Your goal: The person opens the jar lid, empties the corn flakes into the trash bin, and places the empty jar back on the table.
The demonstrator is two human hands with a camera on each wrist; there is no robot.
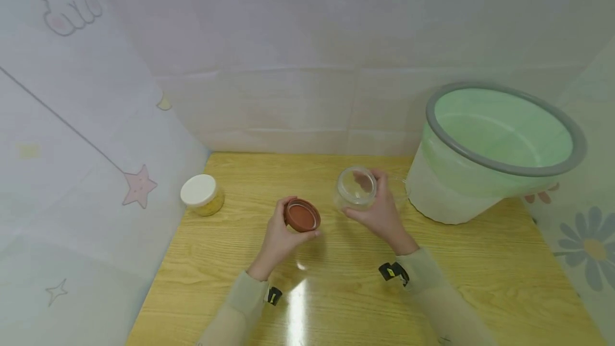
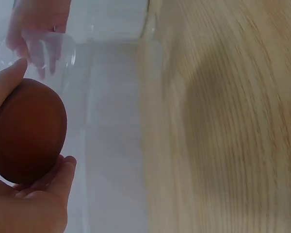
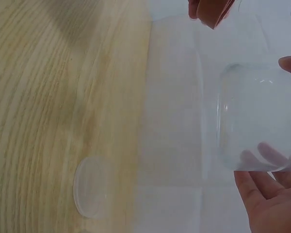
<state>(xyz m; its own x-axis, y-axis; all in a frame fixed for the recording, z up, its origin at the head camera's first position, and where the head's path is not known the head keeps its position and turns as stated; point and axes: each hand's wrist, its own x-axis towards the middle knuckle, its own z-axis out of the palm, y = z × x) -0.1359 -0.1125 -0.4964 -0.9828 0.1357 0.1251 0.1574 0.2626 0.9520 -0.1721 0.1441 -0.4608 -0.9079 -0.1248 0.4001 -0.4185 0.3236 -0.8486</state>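
In the head view, my left hand [image 1: 278,236] holds a round reddish-brown lid [image 1: 301,215] between thumb and fingers, its hollow inner side tilted up toward the head camera. The lid's smooth outer face [image 2: 30,133] fills much of the left side of the left wrist view. To its right, my right hand [image 1: 383,217] grips a clear, see-through jar [image 1: 353,191] round its side, raised above the table with its round rim facing up toward the camera. Fingers show through the jar's wall [image 3: 257,116] in the right wrist view. A gap separates lid and jar.
A small tub with a white lid [image 1: 199,190] and yellow contents stands at the table's left edge. A large pale green bin with a grey rim [image 1: 454,156] stands at the back right. A clear round, flat piece [image 3: 91,187] lies on the wooden table [image 1: 216,276] near the bin.
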